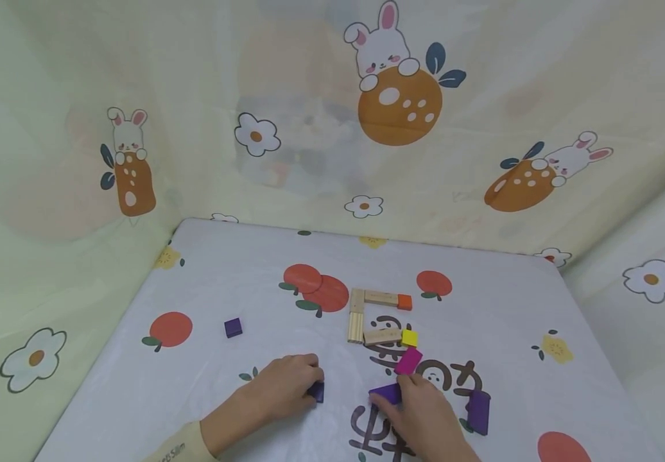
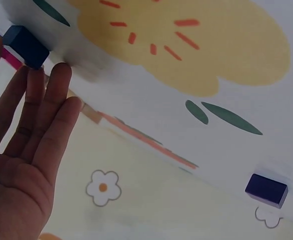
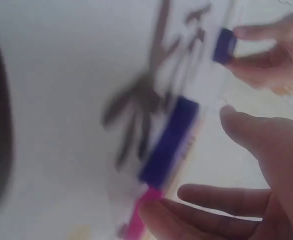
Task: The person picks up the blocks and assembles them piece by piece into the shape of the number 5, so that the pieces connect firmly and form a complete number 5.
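My left hand (image 1: 286, 386) pinches a small dark purple block (image 1: 318, 393) between thumb and fingertips, low over the tabletop. The same block (image 2: 26, 46) shows at the fingertips in the left wrist view. My right hand (image 1: 427, 417) is at a longer purple block (image 1: 387, 393), with the thumb at its near side. In the right wrist view the thumb (image 3: 236, 125) stands apart from that purple block (image 3: 170, 142). A fingertip overlaps the magenta block (image 3: 142, 212), which sits end to end with the purple one.
Plain wooden blocks (image 1: 357, 301) form an angular outline, with an orange block (image 1: 404, 302) and a yellow block (image 1: 409, 338) at its ends. Another purple block (image 1: 479, 412) lies to the right. A dark purple cube (image 1: 233, 328) sits at left on the printed tablecloth (image 1: 205, 378).
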`<state>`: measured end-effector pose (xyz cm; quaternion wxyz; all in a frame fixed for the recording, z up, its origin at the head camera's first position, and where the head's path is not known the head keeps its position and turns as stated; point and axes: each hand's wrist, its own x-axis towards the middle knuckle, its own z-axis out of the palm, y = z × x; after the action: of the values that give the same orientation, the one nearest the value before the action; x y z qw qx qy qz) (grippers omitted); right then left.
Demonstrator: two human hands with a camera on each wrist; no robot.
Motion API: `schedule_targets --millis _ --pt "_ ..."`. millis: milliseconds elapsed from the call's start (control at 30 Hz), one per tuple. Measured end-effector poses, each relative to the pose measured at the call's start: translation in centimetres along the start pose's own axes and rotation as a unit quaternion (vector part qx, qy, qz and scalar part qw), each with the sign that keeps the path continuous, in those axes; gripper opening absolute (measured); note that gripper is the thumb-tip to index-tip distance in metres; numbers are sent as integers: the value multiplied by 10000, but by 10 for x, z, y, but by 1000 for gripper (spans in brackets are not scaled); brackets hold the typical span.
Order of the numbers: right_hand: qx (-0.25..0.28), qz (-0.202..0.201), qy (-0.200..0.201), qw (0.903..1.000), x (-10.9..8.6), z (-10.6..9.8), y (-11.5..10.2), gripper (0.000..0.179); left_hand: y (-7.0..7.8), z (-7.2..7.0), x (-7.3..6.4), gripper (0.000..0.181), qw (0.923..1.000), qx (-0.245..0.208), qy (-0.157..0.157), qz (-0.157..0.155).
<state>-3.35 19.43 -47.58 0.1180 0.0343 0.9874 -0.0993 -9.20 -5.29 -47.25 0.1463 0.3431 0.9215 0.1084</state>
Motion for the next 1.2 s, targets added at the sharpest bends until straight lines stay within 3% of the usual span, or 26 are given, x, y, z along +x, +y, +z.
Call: schedule_targets --millis 100,267,400,533,933,1067,1200 --pt "74 -254 209 9994 -1 -10 9 57 -3 1 -1 25 9999 2 137 80" --pt "144 -1336 193 9907 -3 -20 26 34 -6 2 -2 24 9994 38 260 205" --pt "77 -1959 98 9806 -5 -11 32 31 -5 3 -2 28 9998 44 105 152" --pt "-113 -2283 175 9734 -5 -3 31 25 -3 4 -1 29 9999 57 36 108" --pt "-593 -2766 1135 9524 0 3 29 21 -1 3 -1 27 9999 76 53 90" --pt "-640 -2662 1240 9538 1 4 28 22 -2 3 -1 27 9999 46 52 93" --pt "-678 -2418 1150 9611 2 5 26 24 -3 5 -1 25 9998 -6 118 172"
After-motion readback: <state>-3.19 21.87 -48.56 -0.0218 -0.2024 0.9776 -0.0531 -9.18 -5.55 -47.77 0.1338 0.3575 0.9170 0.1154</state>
